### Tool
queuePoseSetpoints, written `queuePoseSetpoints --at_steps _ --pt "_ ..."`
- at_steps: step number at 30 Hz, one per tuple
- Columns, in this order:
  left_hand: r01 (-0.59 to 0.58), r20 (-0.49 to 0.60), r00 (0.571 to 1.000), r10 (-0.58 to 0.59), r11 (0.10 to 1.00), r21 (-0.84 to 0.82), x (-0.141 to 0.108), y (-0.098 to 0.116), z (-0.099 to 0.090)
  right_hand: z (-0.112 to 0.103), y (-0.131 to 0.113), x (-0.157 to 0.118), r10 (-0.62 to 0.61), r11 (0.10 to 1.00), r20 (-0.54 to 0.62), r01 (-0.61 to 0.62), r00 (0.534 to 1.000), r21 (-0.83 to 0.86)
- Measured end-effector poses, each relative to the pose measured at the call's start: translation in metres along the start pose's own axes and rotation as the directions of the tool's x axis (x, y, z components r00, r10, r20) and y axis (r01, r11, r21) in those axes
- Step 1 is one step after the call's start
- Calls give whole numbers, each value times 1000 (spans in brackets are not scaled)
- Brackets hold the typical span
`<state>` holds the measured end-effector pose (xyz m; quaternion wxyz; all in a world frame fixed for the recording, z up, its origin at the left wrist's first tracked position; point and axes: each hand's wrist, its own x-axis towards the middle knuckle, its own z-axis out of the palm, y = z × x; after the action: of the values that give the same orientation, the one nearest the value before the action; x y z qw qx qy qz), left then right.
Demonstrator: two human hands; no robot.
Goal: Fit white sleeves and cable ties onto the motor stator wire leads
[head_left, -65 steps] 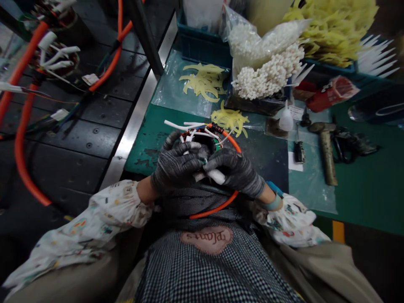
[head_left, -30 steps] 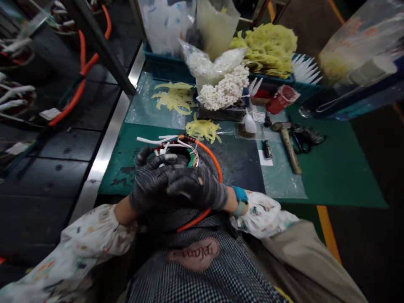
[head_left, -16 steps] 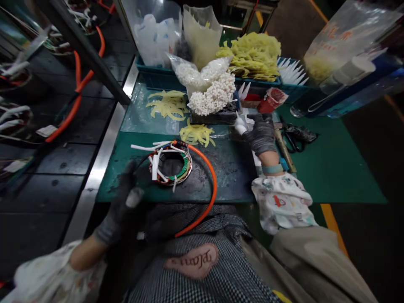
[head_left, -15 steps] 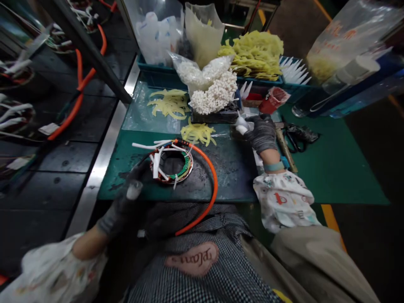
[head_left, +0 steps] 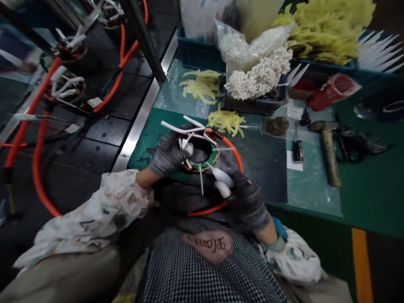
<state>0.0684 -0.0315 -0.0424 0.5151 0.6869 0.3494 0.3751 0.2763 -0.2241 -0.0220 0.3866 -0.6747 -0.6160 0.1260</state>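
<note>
A ring-shaped motor stator (head_left: 215, 159) with a green board edge, white sleeved wires (head_left: 174, 127) and zip-tie tails is in front of me at the bench's near edge. My left hand (head_left: 168, 153), in a grey glove with a white-covered thumb, is closed around its left side. An orange cable (head_left: 237, 158) leaves its upper right and curves down toward my apron. In my gloved right hand (head_left: 248, 195) is a small white bottle with a thin nozzle (head_left: 222, 176), its tip pointing at the ring's lower right edge. My right fingers are partly blurred.
Yellow strips (head_left: 225, 120) and a bag of white beads or caps (head_left: 252, 80) lie behind the stator. To the right are a hammer (head_left: 330, 155), black scissors (head_left: 347, 147) and a red cup (head_left: 331, 92). More stators with orange cables (head_left: 118, 84) stand on the left.
My right hand has brought the white bottle from the back right of the bench to the stator. My left hand has moved up and taken hold of the stator. The view has shifted.
</note>
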Motion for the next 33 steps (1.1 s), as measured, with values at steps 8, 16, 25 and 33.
queuePoseSetpoints --at_steps 8,16,25,33 --pt "-513 110 845 524 733 447 -53 18 9 -1 -6 -19 -128 981 75 115 989 158" --pt "-413 204 909 364 714 565 -61 23 0 -4 -24 -4 -76 996 62 79 995 -48" --pt "-490 318 872 373 668 559 -50 44 10 -12 -24 -5 -70 994 -22 67 997 -90" --pt "-405 415 894 171 708 578 -4 82 43 -34 -4 -1 -68 979 -47 57 997 -197"
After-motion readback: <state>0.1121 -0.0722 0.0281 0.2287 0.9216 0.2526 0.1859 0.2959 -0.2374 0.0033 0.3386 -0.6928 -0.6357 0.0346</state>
